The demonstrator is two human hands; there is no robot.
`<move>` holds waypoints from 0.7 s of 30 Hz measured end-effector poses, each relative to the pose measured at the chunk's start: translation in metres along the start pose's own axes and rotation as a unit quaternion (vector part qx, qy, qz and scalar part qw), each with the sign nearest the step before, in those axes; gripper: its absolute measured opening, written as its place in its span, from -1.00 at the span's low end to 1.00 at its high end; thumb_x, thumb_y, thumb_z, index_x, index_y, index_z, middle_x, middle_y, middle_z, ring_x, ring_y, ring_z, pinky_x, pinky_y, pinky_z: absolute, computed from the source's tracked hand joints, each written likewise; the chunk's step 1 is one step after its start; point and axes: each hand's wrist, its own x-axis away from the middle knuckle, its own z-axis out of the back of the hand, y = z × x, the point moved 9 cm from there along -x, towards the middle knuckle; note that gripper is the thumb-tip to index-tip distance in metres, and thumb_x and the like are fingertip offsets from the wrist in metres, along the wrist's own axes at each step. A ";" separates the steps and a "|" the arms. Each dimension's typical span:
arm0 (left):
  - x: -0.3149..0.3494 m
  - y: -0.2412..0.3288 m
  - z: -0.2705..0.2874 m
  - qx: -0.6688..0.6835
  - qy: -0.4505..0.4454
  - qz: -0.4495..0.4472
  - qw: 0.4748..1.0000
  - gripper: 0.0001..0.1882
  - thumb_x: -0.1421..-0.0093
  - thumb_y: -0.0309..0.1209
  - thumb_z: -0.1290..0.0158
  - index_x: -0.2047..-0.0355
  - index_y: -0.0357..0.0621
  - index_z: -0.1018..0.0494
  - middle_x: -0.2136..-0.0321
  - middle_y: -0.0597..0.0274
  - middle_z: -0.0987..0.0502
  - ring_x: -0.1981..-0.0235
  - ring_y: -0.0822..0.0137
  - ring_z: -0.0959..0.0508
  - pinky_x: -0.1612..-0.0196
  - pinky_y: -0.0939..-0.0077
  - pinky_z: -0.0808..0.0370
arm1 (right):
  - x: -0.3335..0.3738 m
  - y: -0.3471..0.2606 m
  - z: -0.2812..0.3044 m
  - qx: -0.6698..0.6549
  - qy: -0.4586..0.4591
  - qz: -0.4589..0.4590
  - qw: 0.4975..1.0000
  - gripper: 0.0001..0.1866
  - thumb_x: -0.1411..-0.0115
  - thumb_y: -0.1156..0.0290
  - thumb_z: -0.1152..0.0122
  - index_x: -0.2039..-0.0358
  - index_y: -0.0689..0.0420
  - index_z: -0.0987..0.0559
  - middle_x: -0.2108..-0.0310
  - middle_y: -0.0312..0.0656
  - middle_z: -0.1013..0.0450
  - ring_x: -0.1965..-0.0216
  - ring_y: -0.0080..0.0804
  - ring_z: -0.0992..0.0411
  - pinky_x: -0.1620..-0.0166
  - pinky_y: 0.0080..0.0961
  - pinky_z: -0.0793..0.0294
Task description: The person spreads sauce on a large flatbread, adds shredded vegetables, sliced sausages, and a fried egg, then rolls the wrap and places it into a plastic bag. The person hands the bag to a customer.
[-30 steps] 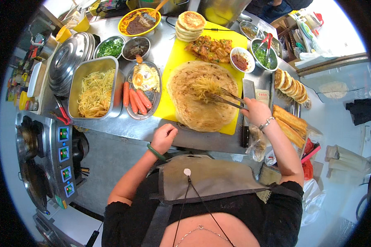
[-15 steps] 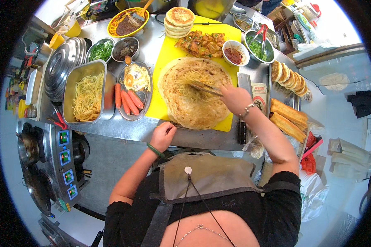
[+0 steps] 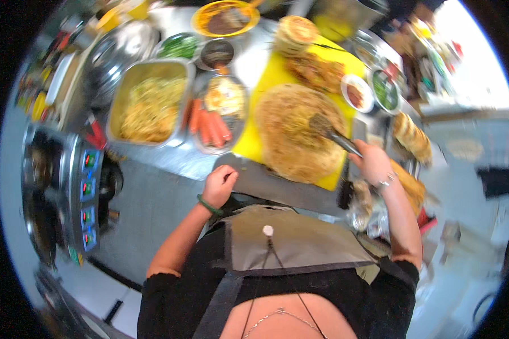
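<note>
My right hand (image 3: 373, 161) grips a pair of metal tongs (image 3: 338, 137) by the handle end. Their tips rest at a small heap of pale yellow shreds (image 3: 306, 127) on a large round browned flatbread (image 3: 283, 153). The flatbread lies on a yellow cutting board (image 3: 258, 82). My left hand (image 3: 219, 183) is curled closed by the counter's near edge, left of the board, with nothing visible in it. Beyond the flatbread lies a pile of browned, sauced pieces (image 3: 316, 70). Motion blurs the picture.
Left of the board stand an oval dish (image 3: 240, 125) with sausages (image 3: 212, 129) and fried egg (image 3: 225, 96), and a deep steel pan (image 3: 114, 121) of shreds. Stacked flatbreads (image 3: 296, 35), a red sauce bowl (image 3: 358, 94) and a bowl of chopped greens (image 3: 385, 90) sit at the far side.
The view has shifted, so the counter appears farther right. The tongs are turned, showing a broad head over the shreds. My left hand stays curled near the counter edge.
</note>
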 end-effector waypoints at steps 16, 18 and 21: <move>0.057 -0.084 0.158 0.045 0.134 0.130 0.981 -0.86 -0.26 -0.46 -0.06 0.40 -0.31 -0.46 0.52 0.27 -0.49 0.47 0.50 -0.45 0.38 0.54 -0.41 | -0.106 -0.428 0.068 0.275 -0.073 0.387 0.877 -0.76 -0.13 0.33 -0.19 0.25 0.21 -0.52 0.36 -0.04 -0.55 0.31 -0.10 -0.57 0.29 -0.23 -0.56; 0.056 -0.085 0.169 0.041 0.135 0.138 0.980 -0.86 -0.25 -0.46 -0.06 0.40 -0.31 -0.46 0.53 0.25 -0.50 0.49 0.49 -0.45 0.38 0.52 -0.42 | -0.114 -0.445 0.038 0.328 -0.074 0.408 0.849 -0.80 -0.12 0.38 -0.15 0.30 0.23 -0.53 0.38 -0.05 -0.56 0.34 -0.16 -0.59 0.33 -0.28 -0.57; 0.053 -0.089 0.180 0.046 0.135 0.145 0.979 -0.86 -0.25 -0.45 -0.06 0.39 -0.31 -0.46 0.53 0.22 -0.51 0.49 0.46 -0.47 0.39 0.49 -0.43 | -0.128 -0.447 0.020 0.292 -0.124 0.381 0.868 -0.84 -0.12 0.43 -0.08 0.35 0.26 -0.52 0.44 -0.07 -0.57 0.36 -0.16 -0.59 0.35 -0.30 -0.57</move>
